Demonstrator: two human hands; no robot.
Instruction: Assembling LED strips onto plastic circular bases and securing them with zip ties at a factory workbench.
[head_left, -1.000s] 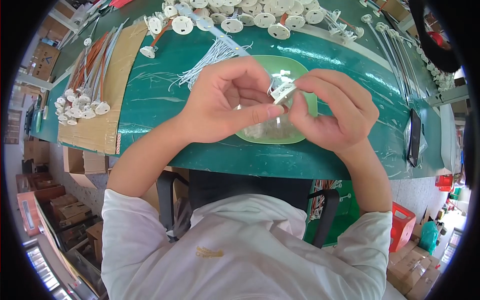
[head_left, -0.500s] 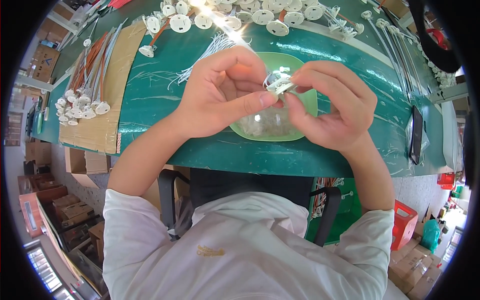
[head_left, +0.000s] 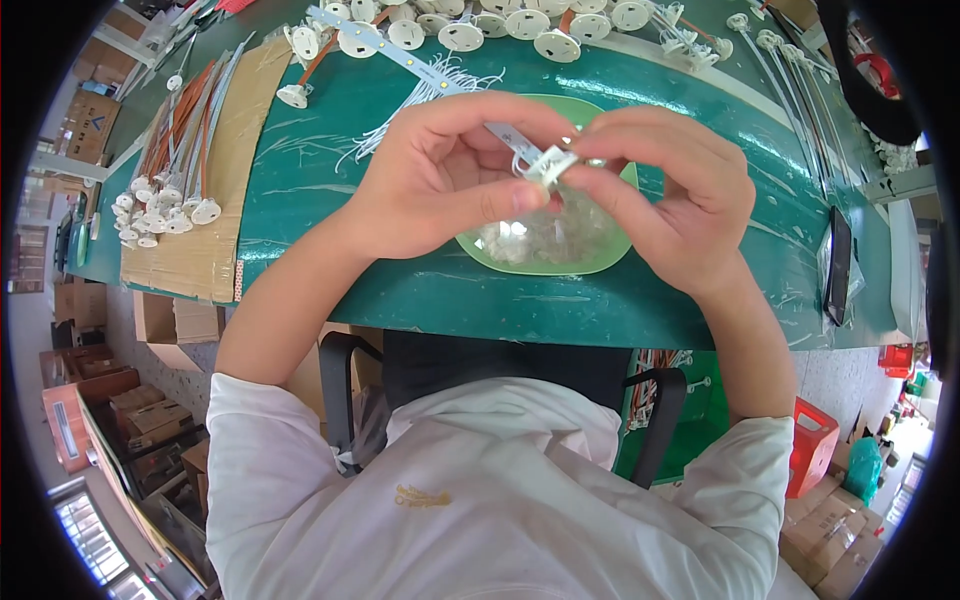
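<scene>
Both hands are raised over a light green bowl (head_left: 622, 245) that holds small translucent pieces. An LED strip (head_left: 400, 58), narrow and white with small yellowish chips, slants from the far left down through my left hand (head_left: 440, 185). At its near end is a small white plastic piece (head_left: 552, 166), with thin white wires beside it. My left hand is closed on the strip's end, thumb and fingers by the white piece. My right hand (head_left: 680, 195) pinches the other side of that piece. The fingertips partly hide where strip and piece meet.
A bundle of thin white wires (head_left: 415, 105) lies beyond my left hand. Many round white bases (head_left: 460, 37) line the far side of the green table (head_left: 420, 305). More strips with bases (head_left: 165, 215) rest on cardboard (head_left: 190, 270) at left. A black phone-like object (head_left: 836, 265) lies at right.
The strip glowed brightly half a second ago and now looks unlit. It has swung a little to the left at its far end. The white piece has turned between my fingers.
</scene>
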